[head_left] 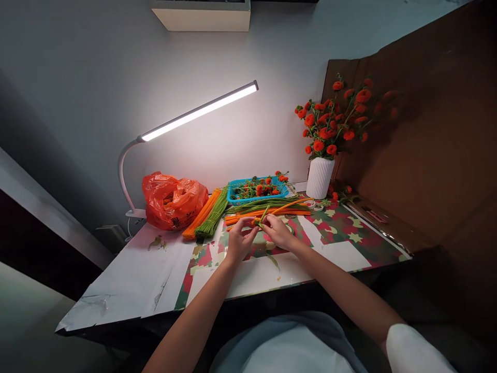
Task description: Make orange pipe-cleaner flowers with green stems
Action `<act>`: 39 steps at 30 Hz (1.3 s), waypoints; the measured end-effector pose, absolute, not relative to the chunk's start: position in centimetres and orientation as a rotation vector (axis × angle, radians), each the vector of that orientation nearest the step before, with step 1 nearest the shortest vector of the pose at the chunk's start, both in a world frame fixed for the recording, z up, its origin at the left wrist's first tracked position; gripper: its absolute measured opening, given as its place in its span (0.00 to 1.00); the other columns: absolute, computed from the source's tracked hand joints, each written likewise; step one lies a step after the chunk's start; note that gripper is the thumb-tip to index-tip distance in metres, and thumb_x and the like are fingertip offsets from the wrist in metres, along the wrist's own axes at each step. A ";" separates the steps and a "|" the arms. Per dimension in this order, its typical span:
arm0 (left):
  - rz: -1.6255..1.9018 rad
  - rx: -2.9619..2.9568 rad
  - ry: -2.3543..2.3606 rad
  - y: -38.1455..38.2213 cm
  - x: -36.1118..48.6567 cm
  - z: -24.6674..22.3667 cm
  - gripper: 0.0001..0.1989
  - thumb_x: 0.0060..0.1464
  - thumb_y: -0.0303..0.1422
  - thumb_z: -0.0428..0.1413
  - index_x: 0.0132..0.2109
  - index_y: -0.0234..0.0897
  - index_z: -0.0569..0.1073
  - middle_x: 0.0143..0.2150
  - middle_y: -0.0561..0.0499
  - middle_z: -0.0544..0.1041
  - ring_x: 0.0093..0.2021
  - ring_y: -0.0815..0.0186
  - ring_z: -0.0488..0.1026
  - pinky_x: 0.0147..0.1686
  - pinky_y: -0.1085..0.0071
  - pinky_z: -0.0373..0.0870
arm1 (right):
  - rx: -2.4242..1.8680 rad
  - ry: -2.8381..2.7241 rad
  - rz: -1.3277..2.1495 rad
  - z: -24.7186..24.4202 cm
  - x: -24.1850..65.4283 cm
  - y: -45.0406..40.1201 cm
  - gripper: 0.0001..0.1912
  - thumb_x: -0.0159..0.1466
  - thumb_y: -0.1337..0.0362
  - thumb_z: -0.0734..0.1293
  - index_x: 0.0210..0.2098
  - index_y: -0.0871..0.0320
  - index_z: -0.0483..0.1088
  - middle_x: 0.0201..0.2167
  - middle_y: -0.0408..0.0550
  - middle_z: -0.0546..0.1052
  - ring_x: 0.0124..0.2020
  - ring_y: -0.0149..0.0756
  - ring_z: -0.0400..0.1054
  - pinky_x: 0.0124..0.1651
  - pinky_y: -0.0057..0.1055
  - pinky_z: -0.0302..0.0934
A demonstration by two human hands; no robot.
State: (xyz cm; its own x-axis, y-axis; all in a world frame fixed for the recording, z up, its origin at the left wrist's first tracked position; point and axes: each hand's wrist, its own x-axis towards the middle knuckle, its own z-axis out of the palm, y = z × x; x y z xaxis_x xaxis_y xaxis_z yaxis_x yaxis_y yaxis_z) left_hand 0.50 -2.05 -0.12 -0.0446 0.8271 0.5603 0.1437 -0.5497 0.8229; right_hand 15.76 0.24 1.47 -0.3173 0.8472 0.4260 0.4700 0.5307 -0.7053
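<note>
Just above the table's middle, my two hands meet fingertip to fingertip. My left hand (pixel 239 239) is closed, pinching a small orange pipe-cleaner piece (pixel 257 221). Closed beside it, my right hand (pixel 278 231) grips a green pipe cleaner (pixel 265 212) whose free end sticks up between the hands. A long orange pipe cleaner (pixel 289 206) slants up to the right behind my right fingers; its near end is hidden. Loose orange stems (pixel 233 219) and green stems (pixel 252 208) lie just beyond the hands.
A blue basket (pixel 230 197) of orange pipe-cleaner flowers stands at the back. Left of it lie orange and green stem bundles (pixel 212 220) and a red plastic bag (pixel 174 199). A lit lamp (pixel 202 111) arches above. At right stands a white vase (pixel 320 177) of flowers beside cardboard (pixel 427 145).
</note>
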 end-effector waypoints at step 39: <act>1.675 1.730 1.094 -1.8 1.1 -0.1 0.11 0.51 0.36 0.56 0.25 0.37 0.67 0.32 0.48 0.72 0.36 0.63 0.70 0.31 0.72 0.69 | -0.937 -1.867 0.537 1.2 14.5 0.0 0.18 0.58 0.62 0.58 0.14 0.56 0.51 0.15 0.40 0.58 0.22 0.30 0.54 0.27 0.27 0.47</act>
State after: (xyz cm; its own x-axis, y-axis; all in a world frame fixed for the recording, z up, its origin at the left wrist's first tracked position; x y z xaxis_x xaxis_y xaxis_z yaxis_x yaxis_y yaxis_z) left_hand 1.15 -1.82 -0.06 -0.0749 0.8103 0.5812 0.2070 -0.5575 0.8040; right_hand 14.55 0.03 1.21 -0.2598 0.7914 0.5534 0.3767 0.6107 -0.6965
